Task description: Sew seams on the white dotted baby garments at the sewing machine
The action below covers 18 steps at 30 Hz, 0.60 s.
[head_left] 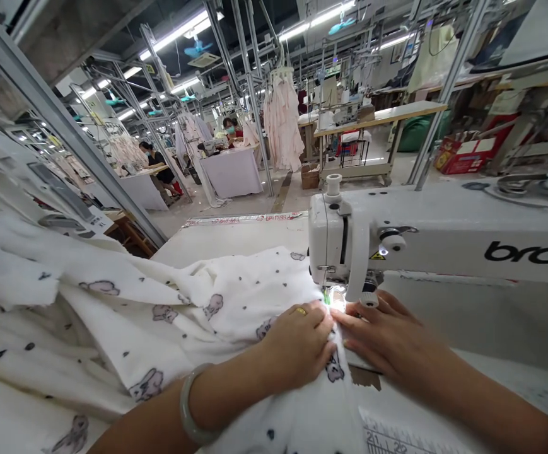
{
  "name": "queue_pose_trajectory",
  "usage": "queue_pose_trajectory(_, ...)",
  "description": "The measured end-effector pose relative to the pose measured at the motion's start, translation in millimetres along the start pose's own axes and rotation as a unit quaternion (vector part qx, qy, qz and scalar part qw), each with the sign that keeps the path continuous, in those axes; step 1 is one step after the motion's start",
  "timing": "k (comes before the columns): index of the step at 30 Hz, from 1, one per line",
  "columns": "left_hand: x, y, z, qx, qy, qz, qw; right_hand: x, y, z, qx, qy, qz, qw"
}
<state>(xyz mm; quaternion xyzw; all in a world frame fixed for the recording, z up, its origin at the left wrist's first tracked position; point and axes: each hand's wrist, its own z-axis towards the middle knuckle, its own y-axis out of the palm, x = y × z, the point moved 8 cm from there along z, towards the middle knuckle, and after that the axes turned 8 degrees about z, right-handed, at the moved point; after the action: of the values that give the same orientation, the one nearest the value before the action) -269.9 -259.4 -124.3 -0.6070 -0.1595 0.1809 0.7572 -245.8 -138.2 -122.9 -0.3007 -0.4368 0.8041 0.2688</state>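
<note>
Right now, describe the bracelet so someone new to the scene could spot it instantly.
Start at the white sewing machine on the right; two hands meet under its head on printed white fabric. Follow the left hand back to its wrist. The bracelet is the smooth pale grey-green bangle there; the right hand wears none.

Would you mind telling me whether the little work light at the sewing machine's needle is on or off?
On: a bright glow shines under the sewing machine head onto the fabric.

a: the printed fabric (169, 315) looked soft, matt and a little crinkled, like cotton gauze.
b: and the sewing machine (444, 236)?
a: smooth, semi-glossy white casing, metal parts near the needle. the bangle (189, 410) looked polished, like stone.
</note>
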Motion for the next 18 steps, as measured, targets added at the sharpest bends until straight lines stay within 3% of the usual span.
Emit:
queue_pose_trajectory(5, -12.8, 5.2, 12.3, -0.030, -0.009, 0.012, 0.999, 15.0, 5.8, -4.9, -0.012, 0.049, -0.015, 0.999)
queue_pose_trajectory(11, -17.0, 5.7, 13.8, -0.020, -0.010, -0.017, 1.000, 20.6, 3.4, -2.8, 0.011, 0.023, -0.017, 1.000)
queue_pose_trajectory(15, -20.5, 2.5, 11.7, -0.086, -0.008, -0.035, 0.996, 20.5, -11.6, 3.8, 0.040, 0.030, -0.022, 0.999)
queue_pose_trajectory(18, -17.5, -11.8, -8.7, -0.134, -0.018, -0.039, 0.990, -2.5, -27.5, -12.4, 0.065, 0.045, -0.029, 0.996)
